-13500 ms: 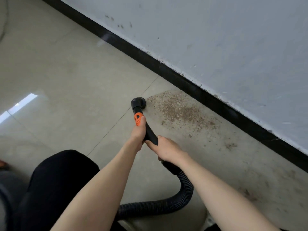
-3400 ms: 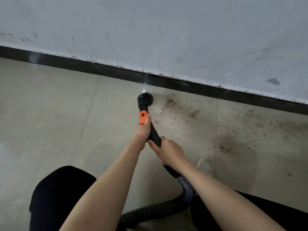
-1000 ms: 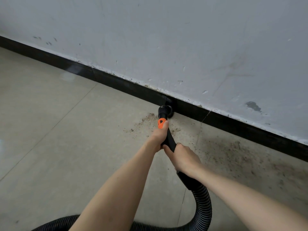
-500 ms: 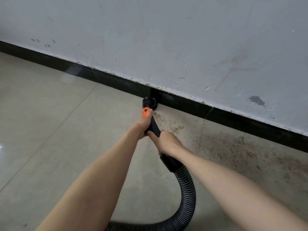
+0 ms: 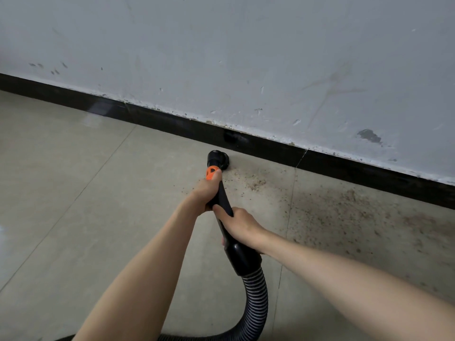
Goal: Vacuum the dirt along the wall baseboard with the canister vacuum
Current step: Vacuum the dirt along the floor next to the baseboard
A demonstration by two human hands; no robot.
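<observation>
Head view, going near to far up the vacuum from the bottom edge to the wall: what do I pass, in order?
Ribbed hose → right hand on the black wand → left hand → orange button → round nozzle on the floor → black baseboard → wall.

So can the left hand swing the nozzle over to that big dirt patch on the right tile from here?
Probably yes. The left hand and right hand both grip the wand, the nozzle sits on the floor, and only bare tile lies between it and the dirt patch. The hose looks slack.
</observation>
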